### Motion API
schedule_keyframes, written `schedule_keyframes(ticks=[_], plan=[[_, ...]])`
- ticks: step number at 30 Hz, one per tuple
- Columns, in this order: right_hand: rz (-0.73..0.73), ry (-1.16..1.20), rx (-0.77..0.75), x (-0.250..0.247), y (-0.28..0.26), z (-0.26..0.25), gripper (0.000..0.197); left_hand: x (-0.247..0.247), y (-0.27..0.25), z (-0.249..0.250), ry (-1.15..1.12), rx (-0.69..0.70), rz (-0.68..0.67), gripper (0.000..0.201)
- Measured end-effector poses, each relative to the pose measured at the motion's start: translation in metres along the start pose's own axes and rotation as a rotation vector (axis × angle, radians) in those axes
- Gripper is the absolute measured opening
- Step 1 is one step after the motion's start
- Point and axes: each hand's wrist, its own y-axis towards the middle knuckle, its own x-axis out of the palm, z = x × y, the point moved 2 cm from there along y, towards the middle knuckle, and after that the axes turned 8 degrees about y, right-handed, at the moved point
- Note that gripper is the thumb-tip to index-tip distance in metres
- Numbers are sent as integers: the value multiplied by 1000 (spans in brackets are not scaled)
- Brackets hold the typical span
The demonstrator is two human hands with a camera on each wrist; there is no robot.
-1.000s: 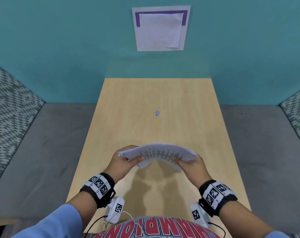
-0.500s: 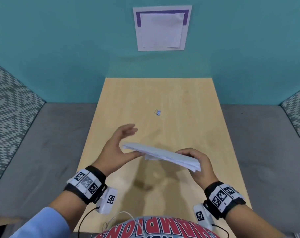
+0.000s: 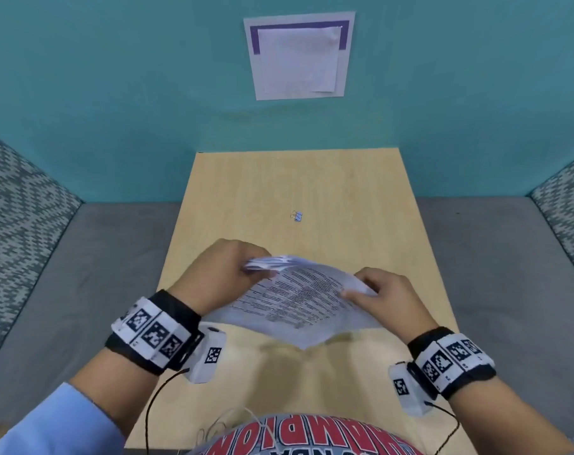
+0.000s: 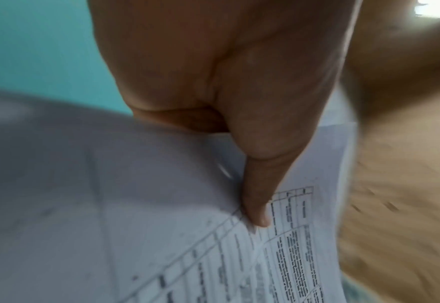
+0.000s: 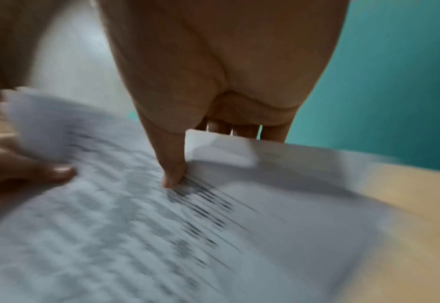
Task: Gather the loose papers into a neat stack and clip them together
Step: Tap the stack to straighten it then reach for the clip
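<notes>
Head view: both hands hold the papers above the near half of the wooden table, printed side up, turned so one corner hangs toward six o'clock. The left hand grips the stack's corner at ten o'clock, where the sheet edges fan out unevenly. The right hand grips the corner at three o'clock, thumb on top of the print.

The left wrist view shows the thumb pressed on the printed sheet with the other fingers hidden under it. In the right wrist view, blurred by motion, the thumb lies on the top sheet and the fingers curl behind its far edge; the left hand's fingertip touches the sheets at nine o'clock.

The binder clip lies alone on the table at twelve o'clock from the papers, well apart from both hands, with bare wood all round it. The table's far edge meets the teal wall; grey seating flanks its left and right edges. A white notice hangs on the wall at twelve o'clock.
</notes>
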Motion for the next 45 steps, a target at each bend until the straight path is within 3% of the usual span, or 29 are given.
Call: schedule_keyframes(ticks=[2,3,6,9,13,15,17,20,22,26,31,33,37,39,42,45], plan=[[88,17,125,-26,-2,20,22,-2,-4,-23,-309,-136,-20,16],[108,134,176,-35,-4,27,24,-2,-8,-32,-478,-193,-26,12],[64,662,294,-34,-9,29,57,10,-17,-45,-848,-291,23,19],[8,693,241,-23,-6,14,39,30,-18,-54,-992,-327,204,23],[257,464,61,-23,-1,8,18,53,-11,-58,-971,-355,361,11],[288,351,7,-19,1,15,12,69,-6,-60,-874,-325,337,17],[256,271,91,-7,7,43,9,97,-1,-70,-812,-326,224,24],[125,186,243,14,11,85,37,142,0,-91,-813,-421,65,32],[116,209,270,21,14,101,49,159,-1,-99,-798,-461,38,31],[119,231,260,18,18,94,46,151,8,-108,-725,-436,134,19],[203,310,195,9,13,69,18,121,14,-102,-736,-386,279,12],[208,298,204,11,11,73,11,124,13,-101,-762,-397,262,9],[126,226,291,20,15,86,19,143,13,-102,-789,-423,59,33],[148,232,322,24,21,89,19,148,17,-101,-766,-443,22,26],[220,280,386,24,25,83,9,146,20,-102,-718,-497,86,21],[284,329,351,22,24,76,10,136,22,-99,-782,-536,208,14]])
